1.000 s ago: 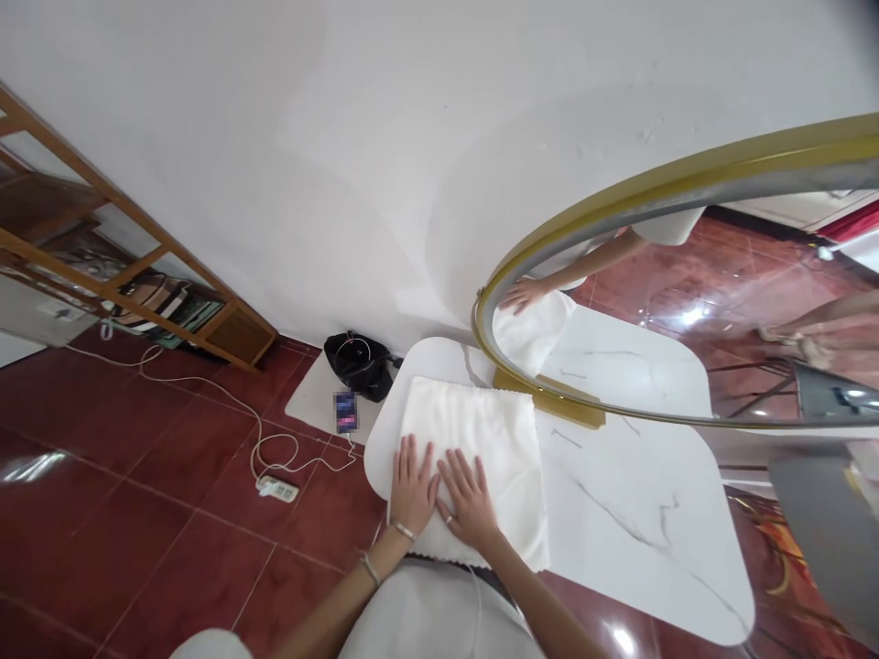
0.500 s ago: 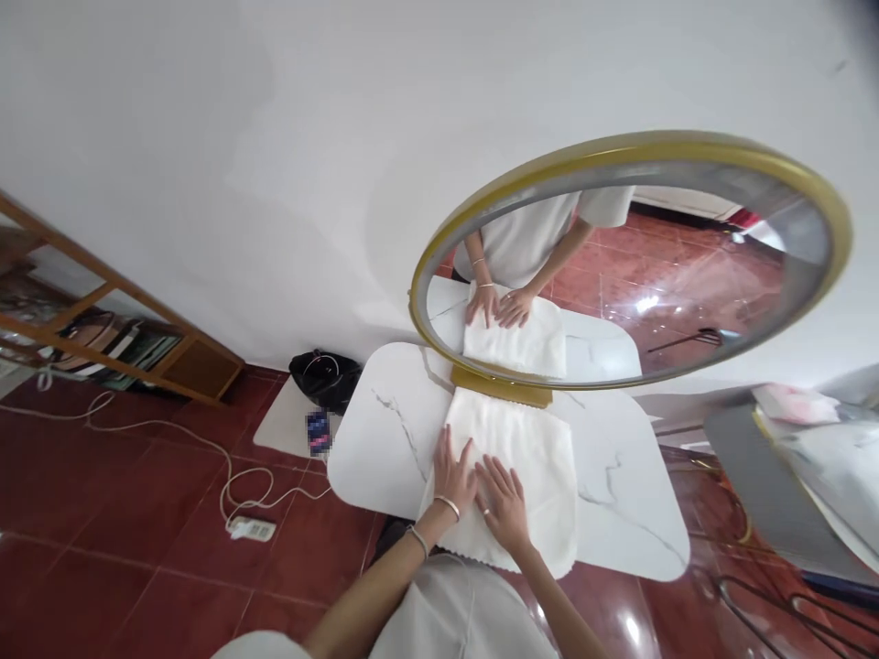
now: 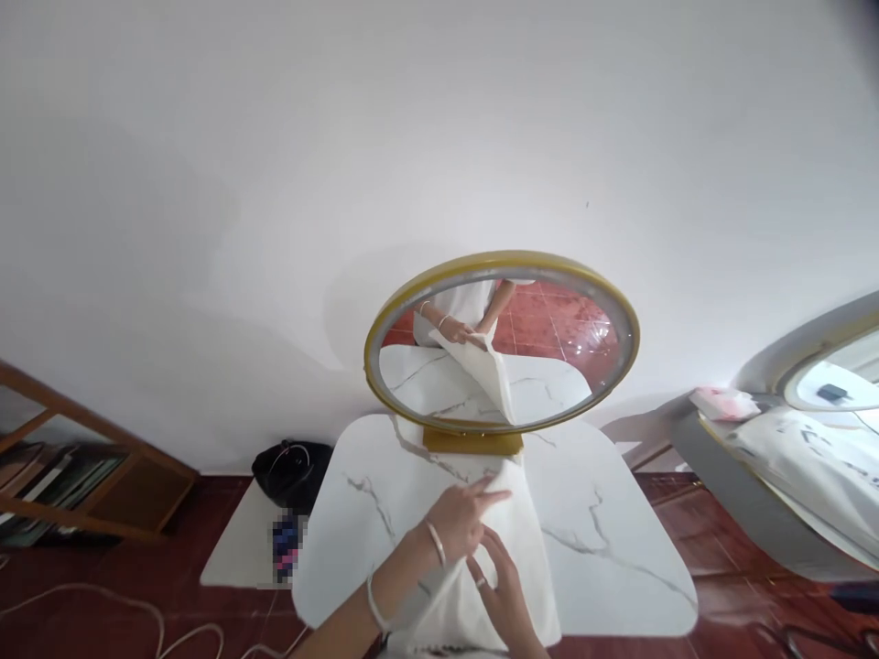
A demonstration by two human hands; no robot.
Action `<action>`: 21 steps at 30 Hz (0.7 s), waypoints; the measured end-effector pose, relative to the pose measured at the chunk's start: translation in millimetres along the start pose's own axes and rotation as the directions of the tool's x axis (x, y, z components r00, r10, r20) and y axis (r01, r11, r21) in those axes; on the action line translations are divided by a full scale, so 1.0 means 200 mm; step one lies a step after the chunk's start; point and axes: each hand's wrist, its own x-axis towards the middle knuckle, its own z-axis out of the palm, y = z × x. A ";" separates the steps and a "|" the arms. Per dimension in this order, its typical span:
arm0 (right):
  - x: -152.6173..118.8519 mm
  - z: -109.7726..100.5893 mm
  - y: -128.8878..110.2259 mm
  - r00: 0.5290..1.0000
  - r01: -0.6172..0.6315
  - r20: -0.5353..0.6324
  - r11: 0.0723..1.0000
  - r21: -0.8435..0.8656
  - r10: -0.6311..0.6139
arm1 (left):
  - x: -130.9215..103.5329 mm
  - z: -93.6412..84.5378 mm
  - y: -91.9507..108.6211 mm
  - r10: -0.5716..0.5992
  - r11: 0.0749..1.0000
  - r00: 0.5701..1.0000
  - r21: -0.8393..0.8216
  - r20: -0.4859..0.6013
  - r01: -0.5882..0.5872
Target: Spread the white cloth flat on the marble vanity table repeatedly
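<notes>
A white cloth lies on the white marbled table, its left side folded over to the right. My left hand, with two bracelets on the wrist, is on the upper part of the cloth, index finger pointing right. Its other fingers are curled towards the cloth's edge, and their tips are hard to make out. Just below and to the right, my right hand, wearing a ring, rests over the cloth with its fingers apart. The oval gold-framed mirror stands behind the cloth and reflects both hands.
A black bag sits on a pale surface at the left. Beyond it are a wooden shelf and white cables on the red tiled floor. A grey-sided table with white cloth and another mirror stands at the right.
The cloth's left part has been folded over to the right. My left hand has moved from lying flat to a curled pose over it. The view has shifted, and the mirror looks smaller.
</notes>
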 end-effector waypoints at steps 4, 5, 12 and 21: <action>0.19 -0.16 -0.17 0.934 -0.003 -0.353 0.990 -0.138 -0.046 | -0.02 -0.44 0.26 0.258 0.951 0.966 0.181 -0.030 -0.249; 0.28 -0.20 -0.21 0.906 0.025 -0.412 0.982 -0.186 -0.101 | -0.02 -0.57 0.31 0.297 0.936 0.952 0.218 -0.073 -0.276; 1.22 -0.60 -0.58 0.759 0.094 -0.617 0.972 -0.214 -0.209 | 0.22 -1.38 0.31 0.286 0.952 0.740 0.270 -0.609 -0.145; 1.73 -0.81 -0.80 0.653 0.293 -0.431 0.732 -0.615 -0.623 | 0.50 -1.37 -0.03 0.134 0.947 0.608 0.282 -0.783 0.154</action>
